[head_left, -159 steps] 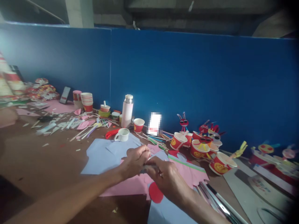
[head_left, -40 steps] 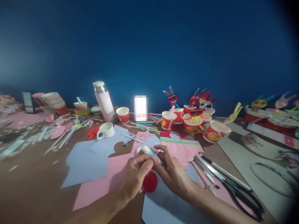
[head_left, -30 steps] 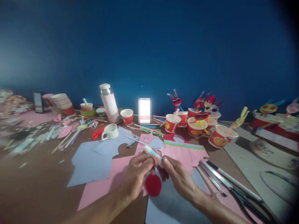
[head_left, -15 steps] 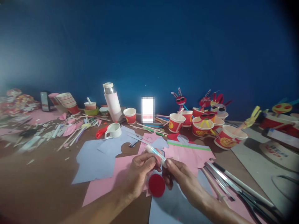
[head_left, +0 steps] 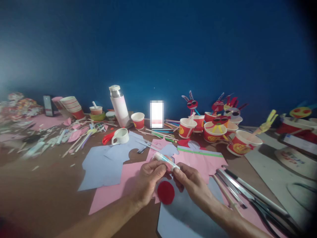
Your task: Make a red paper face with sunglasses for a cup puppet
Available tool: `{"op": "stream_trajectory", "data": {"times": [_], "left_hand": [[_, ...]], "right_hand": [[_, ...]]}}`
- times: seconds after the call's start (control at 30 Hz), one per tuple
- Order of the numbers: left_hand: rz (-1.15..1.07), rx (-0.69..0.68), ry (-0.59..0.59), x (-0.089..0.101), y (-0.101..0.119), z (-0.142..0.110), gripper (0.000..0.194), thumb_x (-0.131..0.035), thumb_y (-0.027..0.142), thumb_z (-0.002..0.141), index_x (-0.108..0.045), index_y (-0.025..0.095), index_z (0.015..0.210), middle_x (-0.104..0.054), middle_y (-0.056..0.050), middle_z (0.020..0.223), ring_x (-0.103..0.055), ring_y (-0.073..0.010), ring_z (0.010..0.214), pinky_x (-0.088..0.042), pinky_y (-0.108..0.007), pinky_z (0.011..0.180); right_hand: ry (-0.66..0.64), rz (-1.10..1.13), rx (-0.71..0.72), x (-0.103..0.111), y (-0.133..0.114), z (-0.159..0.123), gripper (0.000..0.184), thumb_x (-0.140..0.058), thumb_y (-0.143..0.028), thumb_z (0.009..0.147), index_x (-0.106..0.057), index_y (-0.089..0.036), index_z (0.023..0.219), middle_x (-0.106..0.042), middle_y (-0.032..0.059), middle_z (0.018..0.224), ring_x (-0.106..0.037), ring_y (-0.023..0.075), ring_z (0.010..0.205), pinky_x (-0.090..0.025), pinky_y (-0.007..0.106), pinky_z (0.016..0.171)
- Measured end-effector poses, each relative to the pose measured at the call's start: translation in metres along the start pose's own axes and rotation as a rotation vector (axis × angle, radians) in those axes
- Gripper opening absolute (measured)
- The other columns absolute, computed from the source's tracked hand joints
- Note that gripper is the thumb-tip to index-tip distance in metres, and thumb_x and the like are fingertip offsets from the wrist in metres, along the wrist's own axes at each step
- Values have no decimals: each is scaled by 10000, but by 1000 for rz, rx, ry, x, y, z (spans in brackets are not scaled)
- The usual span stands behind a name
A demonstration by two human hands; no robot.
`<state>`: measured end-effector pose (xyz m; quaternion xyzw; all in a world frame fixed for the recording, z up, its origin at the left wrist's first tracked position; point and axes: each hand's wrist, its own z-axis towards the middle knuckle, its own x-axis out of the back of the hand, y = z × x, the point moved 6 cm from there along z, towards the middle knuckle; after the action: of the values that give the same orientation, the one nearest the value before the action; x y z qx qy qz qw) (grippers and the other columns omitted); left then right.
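Observation:
A small white glue tube (head_left: 163, 159) is held over the table between both hands. My left hand (head_left: 148, 180) is closed round its near end, and my right hand (head_left: 190, 180) pinches its other end with thumb and fingers. Just below the hands a red paper disc (head_left: 165, 196) lies on pink paper (head_left: 116, 188) and pale blue paper (head_left: 104, 163). A piece of pink paper seems tucked under my left fingers, though it is too hidden to be sure.
A white mug (head_left: 121, 136), red-handled scissors (head_left: 107, 138) and a pink flask (head_left: 119, 106) stand behind the papers. Decorated red paper cups (head_left: 215, 130) crowd the back right. Black scissors and pens (head_left: 250, 195) lie at right. Scraps and sticks (head_left: 61, 138) litter the left.
Earlier my hands were low over the pink paper with no tube showing. Over the last second they hold the glue tube, with only small shifts of hands and view.

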<state>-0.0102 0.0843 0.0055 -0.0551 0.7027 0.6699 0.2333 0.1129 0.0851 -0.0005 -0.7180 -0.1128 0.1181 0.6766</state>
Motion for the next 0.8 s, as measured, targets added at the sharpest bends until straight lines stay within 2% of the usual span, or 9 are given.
{"op": "stream_trajectory", "data": {"times": [0.07, 0.13, 0.2, 0.23, 0.3, 0.37, 0.47, 0.6, 0.8], "left_hand": [[-20, 1, -31, -4, 0, 0, 167, -621, 287, 830, -700, 140, 825, -623, -42, 782, -562, -131, 724, -438, -258, 720], [-51, 2, -56, -7, 1, -1, 165, -617, 275, 834, -710, 141, 853, -637, -51, 791, -573, -135, 728, -441, -259, 714], [-80, 5, -68, -8, 1, -1, 153, -621, 258, 832, -717, 142, 854, -645, -56, 803, -581, -139, 745, -444, -258, 719], [-90, 10, -67, -8, 1, -1, 147, -624, 253, 829, -718, 142, 853, -646, -56, 807, -582, -138, 750, -445, -255, 718], [-101, 19, -60, -6, 1, 0, 145, -630, 255, 825, -717, 141, 846, -643, -51, 790, -578, -132, 742, -446, -245, 705], [-107, 16, -39, -4, 2, 1, 148, -636, 267, 821, -711, 139, 818, -636, -40, 767, -573, -119, 713, -444, -224, 670], [-116, 23, -16, -2, 2, 1, 142, -642, 268, 815, -696, 139, 790, -628, -22, 743, -563, -90, 642, -426, -189, 596], [-92, 52, -70, -8, 2, 2, 158, -607, 267, 839, -685, 132, 817, -625, -26, 696, -569, -93, 635, -429, -185, 600], [-54, 70, -80, -7, 2, 2, 153, -590, 248, 844, -658, 133, 771, -631, -35, 790, -584, -95, 612, -463, -210, 605]], "right_hand": [[-78, 248, -153, -8, 11, -2, 498, -486, -635, 807, -474, -171, 627, -354, -75, 488, -286, 61, 428, -236, 199, 420], [-177, 507, -338, -19, 21, -5, 530, -489, -669, 776, -423, -181, 579, -255, -105, 460, -158, 39, 391, -133, 182, 375], [-243, 622, -431, -26, 24, -8, 554, -511, -680, 748, -369, -189, 534, -198, -121, 439, -84, 30, 384, -64, 183, 368], [-250, 615, -430, -26, 24, -8, 561, -507, -680, 750, -359, -190, 519, -194, -121, 427, -82, 29, 380, -59, 184, 367], [-200, 508, -357, -21, 21, -5, 565, -469, -683, 775, -389, -184, 522, -225, -110, 420, -133, 34, 373, -96, 186, 368], [-114, 329, -225, -13, 13, -1, 556, -433, -677, 804, -446, -172, 572, -320, -83, 445, -246, 49, 390, -190, 190, 390], [-32, 110, -57, -4, 1, 2, 496, -492, -647, 795, -480, -168, 668, -443, -48, 530, -381, 80, 467, -305, 217, 470], [-7, 0, -7, 1, -2, 4, 443, -555, -602, 782, -501, -167, 721, -471, -45, 575, -423, 96, 513, -335, 229, 503], [-19, -37, 40, 1, -6, 6, 387, -542, -535, 826, -551, -149, 800, -542, -26, 606, -505, 105, 538, -395, 232, 527]]}}
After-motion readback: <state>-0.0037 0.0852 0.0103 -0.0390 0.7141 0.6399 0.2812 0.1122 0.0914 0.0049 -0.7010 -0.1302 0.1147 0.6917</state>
